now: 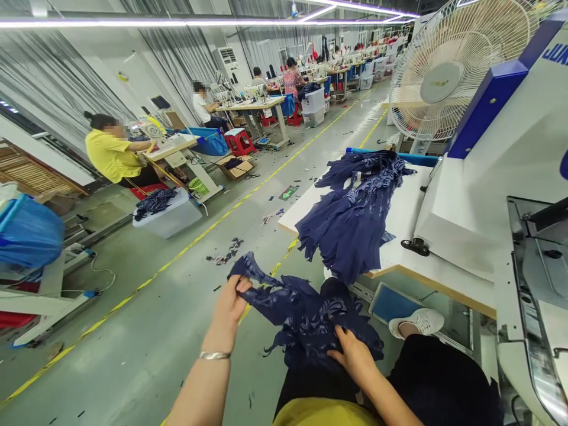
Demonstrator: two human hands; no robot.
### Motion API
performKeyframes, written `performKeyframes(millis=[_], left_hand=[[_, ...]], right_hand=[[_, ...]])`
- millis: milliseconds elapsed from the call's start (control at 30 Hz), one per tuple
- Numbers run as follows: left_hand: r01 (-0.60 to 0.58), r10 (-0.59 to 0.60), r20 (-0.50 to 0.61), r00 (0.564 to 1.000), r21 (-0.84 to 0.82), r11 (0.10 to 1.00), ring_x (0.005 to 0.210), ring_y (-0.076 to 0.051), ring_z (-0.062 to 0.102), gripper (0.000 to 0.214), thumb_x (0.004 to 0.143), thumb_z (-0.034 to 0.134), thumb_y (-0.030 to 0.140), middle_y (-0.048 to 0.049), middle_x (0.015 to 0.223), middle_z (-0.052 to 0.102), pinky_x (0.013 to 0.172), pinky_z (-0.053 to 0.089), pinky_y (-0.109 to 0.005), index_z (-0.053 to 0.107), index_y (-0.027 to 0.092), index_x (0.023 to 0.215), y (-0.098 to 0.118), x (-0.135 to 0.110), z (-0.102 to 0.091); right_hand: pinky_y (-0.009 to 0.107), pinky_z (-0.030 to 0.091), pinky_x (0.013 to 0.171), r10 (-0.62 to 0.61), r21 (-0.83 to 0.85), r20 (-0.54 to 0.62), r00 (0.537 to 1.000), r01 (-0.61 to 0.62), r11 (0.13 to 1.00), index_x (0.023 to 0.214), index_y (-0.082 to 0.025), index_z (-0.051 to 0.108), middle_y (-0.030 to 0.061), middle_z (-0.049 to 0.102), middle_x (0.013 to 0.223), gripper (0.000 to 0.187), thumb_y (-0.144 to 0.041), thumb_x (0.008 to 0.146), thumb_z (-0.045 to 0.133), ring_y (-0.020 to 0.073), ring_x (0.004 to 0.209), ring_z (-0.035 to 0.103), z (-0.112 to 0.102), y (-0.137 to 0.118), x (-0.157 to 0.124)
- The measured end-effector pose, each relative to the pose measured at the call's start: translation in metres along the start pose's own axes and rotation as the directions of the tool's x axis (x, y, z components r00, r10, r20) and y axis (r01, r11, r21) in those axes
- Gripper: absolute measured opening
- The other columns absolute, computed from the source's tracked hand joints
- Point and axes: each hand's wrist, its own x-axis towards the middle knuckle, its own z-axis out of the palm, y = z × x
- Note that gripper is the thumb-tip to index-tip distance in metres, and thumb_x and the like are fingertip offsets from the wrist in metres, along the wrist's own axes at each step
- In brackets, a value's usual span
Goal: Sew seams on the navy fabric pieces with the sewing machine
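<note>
My left hand (231, 303), a silver bangle on its wrist, pinches the upper edge of a navy lace fabric piece (302, 307) and lifts it off my lap. On the lower part of the same piece rests my right hand (352, 354), fingers curled into the cloth. A pile of matching navy pieces (352, 213) lies on the white sewing table (403, 225) ahead and hangs over its front edge. At the right stands the white sewing machine (497, 177).
A white standing fan (448, 71) stands behind the table. Across the yellow floor line (186, 251), several people sit at sewing stations; one in yellow (110, 155) is nearest. A white bin (171, 214) holds navy cloth. Scraps (226, 254) litter the floor. A blue bag (27, 234) is at the left.
</note>
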Motion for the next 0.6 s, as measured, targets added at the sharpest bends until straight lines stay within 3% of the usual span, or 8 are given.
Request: performKeyframes(millis=[33,133,267,367,433,500,600], left_hand=[[-0.033,0.033,0.010,0.999,0.006,0.999,0.042,-0.001,0.031,0.014,0.070,0.067,0.021,0.0090,0.055,0.035,0.042,0.032,-0.008,0.055,0.016,0.075,0.011,0.000,-0.001],[-0.061,0.056,0.059,0.997,0.095,0.994,0.050,-0.003,0.044,0.038,0.066,0.071,0.019,0.0077,0.060,0.047,0.051,0.041,-0.011,0.060,0.017,0.102,0.028,-0.004,0.001],[0.079,-0.139,0.165,0.976,0.329,0.941,0.039,-0.004,0.043,0.042,0.071,0.070,0.027,0.0019,0.062,0.060,0.040,0.040,-0.016,0.060,0.013,0.109,0.016,-0.018,0.019],[0.219,-0.356,0.225,0.907,0.469,0.855,0.031,-0.004,0.035,0.043,0.075,0.066,0.032,-0.0002,0.061,0.061,0.032,0.035,-0.017,0.059,0.011,0.112,0.002,-0.031,0.035],[0.249,-0.424,0.268,0.865,0.505,0.826,0.037,-0.005,0.041,0.055,0.077,0.065,0.035,-0.0032,0.073,0.065,0.038,0.042,-0.020,0.049,0.015,0.126,-0.004,-0.041,0.046],[0.204,-0.453,0.365,0.814,0.549,0.810,0.050,-0.008,0.052,0.071,0.079,0.063,0.035,-0.0077,0.095,0.065,0.053,0.051,-0.025,0.031,0.020,0.140,-0.013,-0.053,0.055],[-0.021,-0.532,0.538,0.653,0.716,0.698,0.076,-0.017,0.064,0.088,0.080,0.061,0.030,-0.0096,0.116,0.061,0.076,0.053,-0.035,0.004,0.027,0.148,-0.042,-0.075,0.063]], right_hand=[[0.045,0.042,0.092,-0.007,-0.030,-0.003,1.000,0.007,1.000,0.121,-0.020,0.056,0.0172,0.060,0.117,0.052,-0.022,0.071,0.065,0.0363,0.109,0.058,0.001,0.002,0.001],[0.041,0.042,0.094,-0.051,-0.060,-0.011,0.999,0.050,0.997,0.123,-0.018,0.053,0.0169,0.057,0.124,0.049,-0.022,0.074,0.060,0.0339,0.113,0.055,-0.005,0.010,0.002],[0.037,0.043,0.095,-0.133,0.010,-0.035,0.990,0.134,0.991,0.119,-0.021,0.056,0.0111,0.062,0.118,0.042,-0.025,0.078,0.053,0.0290,0.113,0.057,-0.016,0.020,0.001],[0.035,0.037,0.103,-0.195,0.109,-0.082,0.977,0.203,0.973,0.122,-0.022,0.056,0.0088,0.061,0.123,0.042,-0.028,0.082,0.044,0.0244,0.122,0.049,-0.023,0.027,-0.002],[0.035,0.033,0.107,-0.210,0.173,-0.117,0.971,0.228,0.958,0.127,-0.021,0.053,0.0076,0.055,0.132,0.046,-0.033,0.084,0.043,0.0227,0.127,0.044,-0.028,0.030,-0.003],[0.036,0.036,0.105,-0.202,0.223,-0.130,0.971,0.227,0.948,0.123,-0.020,0.056,0.0075,0.058,0.129,0.045,-0.040,0.084,0.044,0.0237,0.123,0.048,-0.031,0.030,-0.005],[0.034,0.045,0.092,-0.184,0.264,-0.131,0.974,0.213,0.941,0.103,-0.020,0.066,0.0073,0.069,0.107,0.038,-0.045,0.084,0.046,0.0256,0.106,0.060,-0.036,0.023,-0.010]])
